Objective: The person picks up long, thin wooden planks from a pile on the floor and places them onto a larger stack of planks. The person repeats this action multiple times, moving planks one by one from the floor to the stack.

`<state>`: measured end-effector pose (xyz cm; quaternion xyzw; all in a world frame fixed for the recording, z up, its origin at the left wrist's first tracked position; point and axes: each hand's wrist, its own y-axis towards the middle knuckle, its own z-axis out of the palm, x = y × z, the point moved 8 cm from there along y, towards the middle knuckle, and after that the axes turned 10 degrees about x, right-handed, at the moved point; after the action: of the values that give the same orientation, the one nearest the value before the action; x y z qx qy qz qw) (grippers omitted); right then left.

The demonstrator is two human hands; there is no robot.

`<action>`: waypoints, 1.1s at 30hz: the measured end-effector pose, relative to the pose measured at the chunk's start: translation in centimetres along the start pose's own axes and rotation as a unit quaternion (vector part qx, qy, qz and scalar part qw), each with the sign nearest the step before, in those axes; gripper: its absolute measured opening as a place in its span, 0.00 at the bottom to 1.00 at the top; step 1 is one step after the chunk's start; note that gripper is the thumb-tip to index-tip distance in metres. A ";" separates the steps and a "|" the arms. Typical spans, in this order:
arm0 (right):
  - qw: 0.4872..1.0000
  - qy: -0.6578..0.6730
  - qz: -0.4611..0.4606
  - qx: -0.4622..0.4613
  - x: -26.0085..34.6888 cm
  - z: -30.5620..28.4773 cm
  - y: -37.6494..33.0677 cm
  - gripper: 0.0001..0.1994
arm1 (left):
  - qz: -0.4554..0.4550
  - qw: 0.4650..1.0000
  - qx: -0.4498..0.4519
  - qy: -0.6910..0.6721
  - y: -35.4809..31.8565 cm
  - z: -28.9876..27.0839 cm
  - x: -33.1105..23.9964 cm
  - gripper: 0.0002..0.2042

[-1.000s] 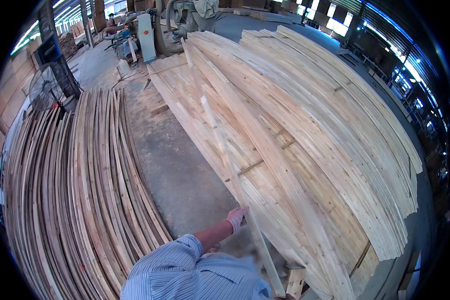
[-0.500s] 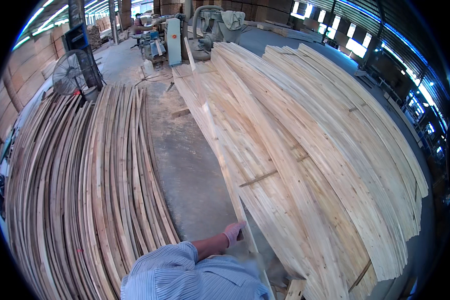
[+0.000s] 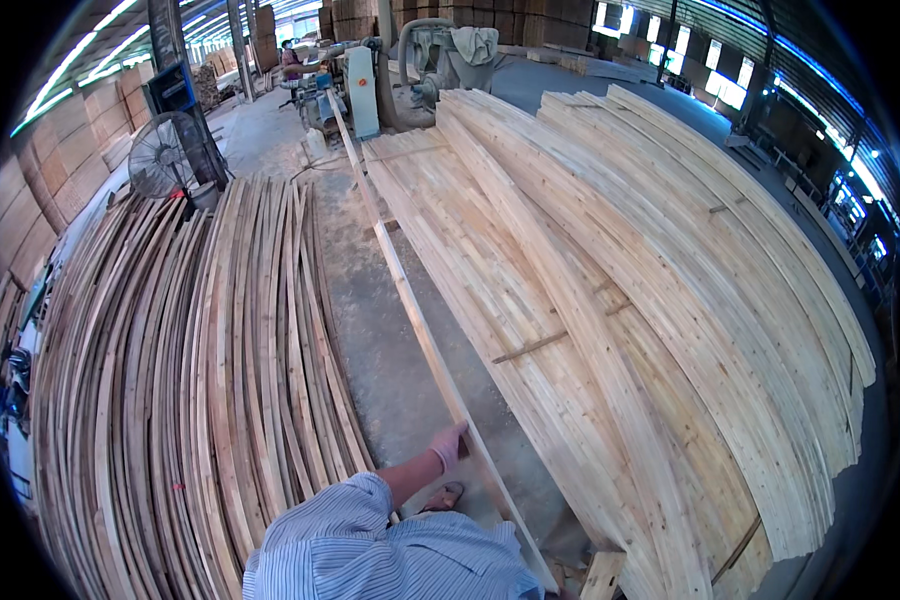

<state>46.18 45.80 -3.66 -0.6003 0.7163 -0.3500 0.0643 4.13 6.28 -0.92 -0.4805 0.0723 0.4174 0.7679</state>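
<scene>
A long, pale wooden strip (image 3: 422, 335) runs from beside my body up the aisle toward the machine at the far end. My left hand (image 3: 449, 446), in a pinkish glove, is closed on its left edge, with the arm stretched forward. At the lower edge, by the strip's near end, a small part of what looks like my right hand (image 3: 558, 577) shows; its fingers are mostly hidden. Close to it stands a short block of wood (image 3: 602, 575). To the right lies a broad, low stack of pale boards (image 3: 570, 300), apart from the strip along the aisle.
Many narrow, darker wooden strips (image 3: 195, 370) lie lengthwise on my left. A standing fan (image 3: 160, 158) is beyond them by a post. The woodworking machine (image 3: 361, 92) stands at the aisle's far end, with a person (image 3: 290, 58) behind it. My shoe (image 3: 445, 497) shows on the concrete floor.
The wooden strip has swung left, off the edge of the board stack and over the aisle, its far end now by the machine. My left hand moved slightly left with it, still gripping.
</scene>
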 end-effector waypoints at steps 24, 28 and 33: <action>0.861 0.458 0.047 0.215 21.3 -14.7 11.6 0.22 | -0.107 0.960 0.259 -0.026 -10.5 5.4 13.1 0.05; 0.973 -0.053 -0.226 -0.015 21.3 -15.9 11.1 0.17 | -0.109 0.961 0.255 0.019 -11.8 6.7 12.5 0.01; 0.974 0.208 -0.054 0.072 15.8 -17.6 7.0 0.24 | -0.107 0.950 0.292 0.014 -11.0 5.7 12.2 0.02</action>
<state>27.23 39.18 10.61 -0.5459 0.6530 -0.5212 -0.0623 18.10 15.71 3.32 -0.2461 0.1499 0.2867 0.9137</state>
